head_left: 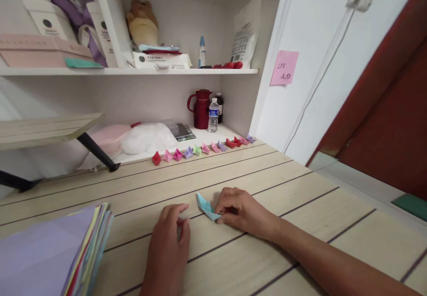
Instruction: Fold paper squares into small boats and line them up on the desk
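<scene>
A small light blue folded paper piece [206,207] lies on the wooden table [300,198] near the front. My right hand [242,211] has its fingers curled and pinched on the paper's right end. To the left of the paper, my left hand [170,242] rests palm down on the table, fingers together and pointing toward it, with the fingertips close to the paper; I cannot tell if they touch it. Along the table's far edge runs a row of several small folded paper shapes [200,150] in red, pink, purple and green.
A stack of coloured paper sheets [56,251] lies at the front left. A raised wooden stand [43,129] with black legs sits at the left. Behind the table, shelves hold a red jug [201,108], a water bottle [213,115], boxes and packets. A pink sticky note [283,67] hangs on the wall.
</scene>
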`<state>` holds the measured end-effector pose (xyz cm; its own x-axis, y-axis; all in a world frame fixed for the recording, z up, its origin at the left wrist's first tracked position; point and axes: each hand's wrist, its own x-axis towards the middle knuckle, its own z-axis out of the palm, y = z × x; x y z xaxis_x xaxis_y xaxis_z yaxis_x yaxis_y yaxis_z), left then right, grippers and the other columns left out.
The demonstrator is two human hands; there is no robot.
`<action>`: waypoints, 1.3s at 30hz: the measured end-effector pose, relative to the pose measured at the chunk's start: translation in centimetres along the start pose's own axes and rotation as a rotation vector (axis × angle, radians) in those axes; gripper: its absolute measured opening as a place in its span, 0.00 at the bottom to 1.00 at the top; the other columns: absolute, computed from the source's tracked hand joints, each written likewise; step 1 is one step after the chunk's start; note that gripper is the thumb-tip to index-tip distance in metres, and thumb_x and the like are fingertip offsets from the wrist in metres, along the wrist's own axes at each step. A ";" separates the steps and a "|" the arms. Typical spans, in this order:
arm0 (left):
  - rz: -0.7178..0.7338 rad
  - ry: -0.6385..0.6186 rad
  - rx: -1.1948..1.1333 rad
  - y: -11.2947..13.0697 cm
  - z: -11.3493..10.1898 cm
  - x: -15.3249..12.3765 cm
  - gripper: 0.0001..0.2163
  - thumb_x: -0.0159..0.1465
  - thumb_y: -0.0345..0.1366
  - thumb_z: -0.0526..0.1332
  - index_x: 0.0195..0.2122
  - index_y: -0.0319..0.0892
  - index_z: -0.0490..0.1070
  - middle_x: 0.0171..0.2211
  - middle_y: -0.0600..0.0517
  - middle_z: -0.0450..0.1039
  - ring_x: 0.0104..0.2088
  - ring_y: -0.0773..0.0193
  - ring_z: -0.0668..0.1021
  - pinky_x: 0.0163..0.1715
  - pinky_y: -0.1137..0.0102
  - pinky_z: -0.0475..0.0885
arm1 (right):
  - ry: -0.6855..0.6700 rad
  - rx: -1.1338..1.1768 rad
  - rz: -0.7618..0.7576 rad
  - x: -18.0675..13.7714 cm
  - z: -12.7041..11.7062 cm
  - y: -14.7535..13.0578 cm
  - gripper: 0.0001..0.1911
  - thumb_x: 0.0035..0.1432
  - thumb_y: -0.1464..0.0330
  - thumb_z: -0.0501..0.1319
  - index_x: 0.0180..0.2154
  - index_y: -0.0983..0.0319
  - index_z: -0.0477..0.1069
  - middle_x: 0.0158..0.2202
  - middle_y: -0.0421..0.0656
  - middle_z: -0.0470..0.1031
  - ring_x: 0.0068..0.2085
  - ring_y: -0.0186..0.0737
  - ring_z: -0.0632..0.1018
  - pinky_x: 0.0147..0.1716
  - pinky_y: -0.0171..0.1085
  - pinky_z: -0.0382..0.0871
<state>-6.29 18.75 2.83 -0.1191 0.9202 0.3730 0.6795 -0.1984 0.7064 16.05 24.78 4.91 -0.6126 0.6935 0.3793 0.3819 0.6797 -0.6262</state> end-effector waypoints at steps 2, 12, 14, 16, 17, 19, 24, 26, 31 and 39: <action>0.024 0.038 -0.014 -0.3 0.1 0.0 0.14 0.61 0.36 0.52 0.44 0.42 0.73 0.44 0.45 0.72 0.40 0.58 0.78 0.44 0.57 0.76 | 0.000 -0.042 -0.058 -0.1 -0.1 -0.1 0.01 0.58 0.70 0.68 0.33 0.60 0.78 0.33 0.42 0.74 0.36 0.37 0.75 0.39 0.36 0.66; 0.030 -0.016 -0.022 -0.2 -0.3 0.2 0.16 0.64 0.37 0.51 0.43 0.40 0.77 0.42 0.45 0.75 0.45 0.55 0.77 0.49 0.53 0.73 | -0.004 -0.381 -0.445 -0.5 0.8 -1.9 0.11 0.63 0.76 0.58 0.32 0.59 0.77 0.31 0.40 0.73 0.30 0.33 0.69 0.37 0.37 0.62; 0.037 -0.039 -0.025 0.0 -0.4 0.3 0.15 0.65 0.38 0.51 0.41 0.42 0.78 0.41 0.46 0.76 0.44 0.56 0.77 0.48 0.54 0.73 | -0.023 -0.391 -0.448 -0.4 0.8 -1.9 0.11 0.63 0.77 0.58 0.33 0.59 0.76 0.32 0.40 0.73 0.31 0.33 0.69 0.38 0.37 0.62; 0.049 -0.056 -0.025 0.1 -0.4 0.3 0.15 0.66 0.39 0.52 0.41 0.43 0.78 0.40 0.47 0.76 0.44 0.56 0.77 0.48 0.55 0.73 | -0.034 -0.394 -0.437 -0.4 0.7 -1.8 0.12 0.63 0.78 0.57 0.32 0.60 0.76 0.32 0.40 0.73 0.31 0.33 0.70 0.38 0.37 0.62; 0.054 -0.060 -0.023 0.1 -0.5 0.4 0.15 0.66 0.40 0.52 0.41 0.43 0.78 0.40 0.47 0.77 0.44 0.56 0.77 0.48 0.55 0.72 | -0.042 -0.395 -0.431 -0.4 0.7 -1.7 0.12 0.63 0.77 0.57 0.33 0.60 0.76 0.32 0.40 0.73 0.31 0.32 0.70 0.38 0.37 0.62; 0.060 -0.059 -0.018 0.2 -0.5 0.4 0.16 0.67 0.41 0.51 0.42 0.43 0.78 0.41 0.47 0.77 0.44 0.56 0.77 0.48 0.56 0.72 | -0.053 -0.398 -0.428 -0.4 0.6 -1.6 0.11 0.63 0.77 0.57 0.33 0.59 0.75 0.32 0.40 0.73 0.31 0.33 0.70 0.39 0.37 0.62; 0.045 -0.043 0.029 0.4 -0.2 0.3 0.16 0.68 0.45 0.51 0.40 0.42 0.76 0.40 0.47 0.77 0.44 0.56 0.77 0.48 0.56 0.71 | -0.043 -0.426 -0.466 -0.4 0.6 -1.9 0.12 0.62 0.79 0.56 0.34 0.60 0.75 0.32 0.40 0.73 0.31 0.32 0.69 0.39 0.37 0.62; 0.025 -0.035 0.077 0.5 -0.1 0.2 0.13 0.65 0.44 0.56 0.39 0.42 0.76 0.40 0.48 0.76 0.44 0.54 0.76 0.47 0.55 0.70 | -0.036 -0.445 -0.493 -0.4 0.6 -2.2 0.12 0.63 0.78 0.55 0.34 0.60 0.75 0.31 0.40 0.73 0.30 0.32 0.69 0.38 0.37 0.62; -0.030 -0.027 0.216 1.0 -0.1 0.0 0.06 0.61 0.35 0.61 0.36 0.43 0.77 0.40 0.48 0.76 0.44 0.52 0.76 0.45 0.55 0.68 | -0.039 -0.446 -0.502 -0.4 0.8 -2.4 0.11 0.62 0.78 0.57 0.35 0.59 0.75 0.33 0.40 0.74 0.31 0.32 0.70 0.39 0.37 0.62; -0.004 -0.123 0.461 2.2 -0.7 -0.2 0.08 0.65 0.33 0.58 0.37 0.46 0.77 0.41 0.51 0.76 0.43 0.54 0.75 0.43 0.57 0.66 | -0.052 -0.414 -0.481 -0.4 0.7 -2.0 0.11 0.65 0.76 0.56 0.37 0.59 0.76 0.35 0.41 0.75 0.32 0.32 0.71 0.39 0.37 0.62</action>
<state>-5.28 17.94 4.72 -0.0551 0.9592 0.2774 0.9329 -0.0495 0.3566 15.00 22.98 5.51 -0.8111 0.2821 0.5124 0.2850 0.9556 -0.0751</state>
